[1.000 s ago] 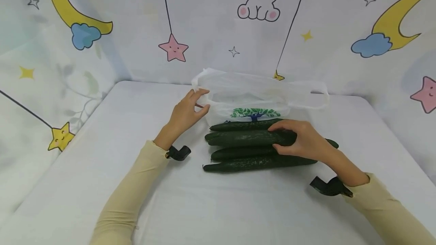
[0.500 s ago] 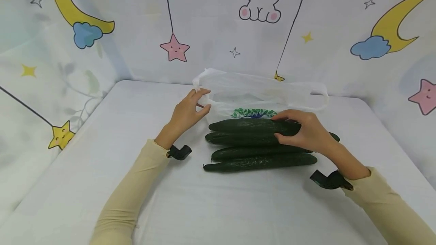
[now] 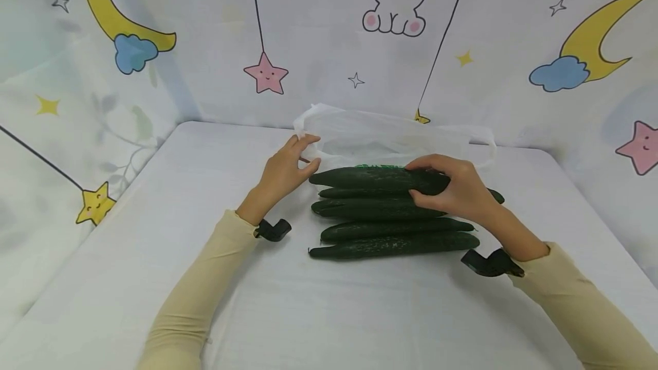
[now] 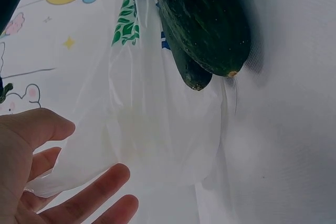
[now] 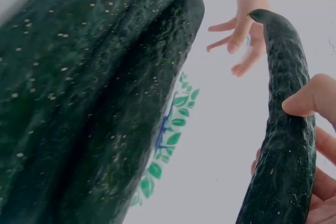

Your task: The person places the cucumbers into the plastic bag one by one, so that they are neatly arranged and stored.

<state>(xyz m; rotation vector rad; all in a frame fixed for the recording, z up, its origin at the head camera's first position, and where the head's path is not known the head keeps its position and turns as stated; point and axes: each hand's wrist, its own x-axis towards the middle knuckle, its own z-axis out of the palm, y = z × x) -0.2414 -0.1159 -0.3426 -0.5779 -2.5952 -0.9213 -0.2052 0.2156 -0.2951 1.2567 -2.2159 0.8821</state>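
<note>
One cucumber (image 3: 360,177), grasped by the right hand (image 3: 454,187), is at the bag's (image 3: 385,140) near side; four others (image 3: 377,209) lie nearer the person. The left hand's (image 3: 281,169) spread fingers touch the bag's left end. Likely bagging; next calls for guiding it through the mouth.

Soft, even brightness across the head view here, a faint shadow pooling on the table (image 3: 360,313) at four o'clock. Left wrist: dimmer, greyer, shadow hugging the cucumbers (image 4: 210,30) at two o'clock. And the right wrist, whites nearly washed out, the closest green blurring at ten o'clock!
</note>
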